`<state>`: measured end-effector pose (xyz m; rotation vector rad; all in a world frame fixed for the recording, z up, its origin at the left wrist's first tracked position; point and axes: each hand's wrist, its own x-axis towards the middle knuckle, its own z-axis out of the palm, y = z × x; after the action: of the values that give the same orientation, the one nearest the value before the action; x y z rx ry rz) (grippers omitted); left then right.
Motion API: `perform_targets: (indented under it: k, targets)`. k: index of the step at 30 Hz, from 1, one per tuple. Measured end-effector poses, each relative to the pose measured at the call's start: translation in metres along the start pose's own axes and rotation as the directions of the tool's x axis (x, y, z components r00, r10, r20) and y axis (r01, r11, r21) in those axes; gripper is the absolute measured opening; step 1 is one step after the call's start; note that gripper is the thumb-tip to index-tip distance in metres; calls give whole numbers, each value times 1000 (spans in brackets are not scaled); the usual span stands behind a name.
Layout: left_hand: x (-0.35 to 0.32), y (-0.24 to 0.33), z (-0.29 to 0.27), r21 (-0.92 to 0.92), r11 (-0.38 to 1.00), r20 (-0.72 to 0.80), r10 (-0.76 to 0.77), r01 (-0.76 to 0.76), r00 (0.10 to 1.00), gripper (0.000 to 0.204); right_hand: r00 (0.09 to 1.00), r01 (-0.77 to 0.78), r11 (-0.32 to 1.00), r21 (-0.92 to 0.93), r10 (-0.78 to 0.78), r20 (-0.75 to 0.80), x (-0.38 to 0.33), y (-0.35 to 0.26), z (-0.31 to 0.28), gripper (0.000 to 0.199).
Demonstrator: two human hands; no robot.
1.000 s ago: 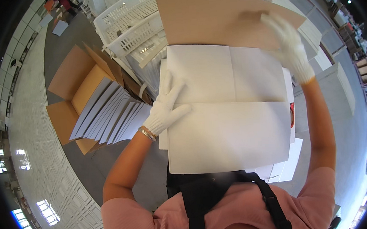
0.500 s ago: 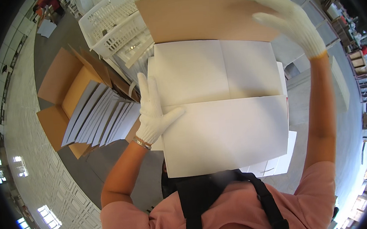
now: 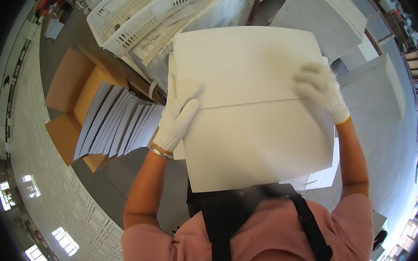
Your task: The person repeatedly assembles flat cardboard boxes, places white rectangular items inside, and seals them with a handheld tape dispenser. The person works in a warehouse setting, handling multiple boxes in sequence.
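Note:
A large white cardboard sheet (image 3: 259, 148) lies in front of me. Its far flap (image 3: 243, 61) is folded over, so two white panels meet along a seam across the middle. At the left edge, my left hand (image 3: 177, 114), in a white knitted glove, rests on the cardboard with thumb and fingers extended. My right hand (image 3: 322, 91), gloved the same way, is on the flap's right side near the seam, its fingers apart and blurred. Neither hand grips anything. More white cardboard (image 3: 177, 138) shows at the left edge, beneath the folded sheet.
To the left, an open brown carton (image 3: 70, 85) holds several white-faced folded cardboard pieces (image 3: 120, 120). A white plastic crate (image 3: 146, 17) stands beyond. Pale slabs or boards (image 3: 320, 16) lie at the far right. White cardboard (image 3: 316, 178) also shows near my right side.
The far flap, which stood up showing its brown side, has come down toward me, white side up. My right hand moved down and inward with it; my left hand shifted slightly inward.

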<state>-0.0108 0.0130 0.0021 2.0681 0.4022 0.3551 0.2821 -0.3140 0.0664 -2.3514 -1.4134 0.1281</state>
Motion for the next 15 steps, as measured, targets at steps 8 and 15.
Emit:
perform_targets:
  k: [8, 15]
  targets:
    - [5, 21, -1, -362, 896, 48, -257, 257, 965, 52, 795, -478, 443, 759, 586, 159, -33, 14, 4, 77]
    - [7, 6, -5, -191, 970, 15, -147, 148, 989, 57, 789, -536, 575, 618, 602, 125, -68, 37, 39, 79]
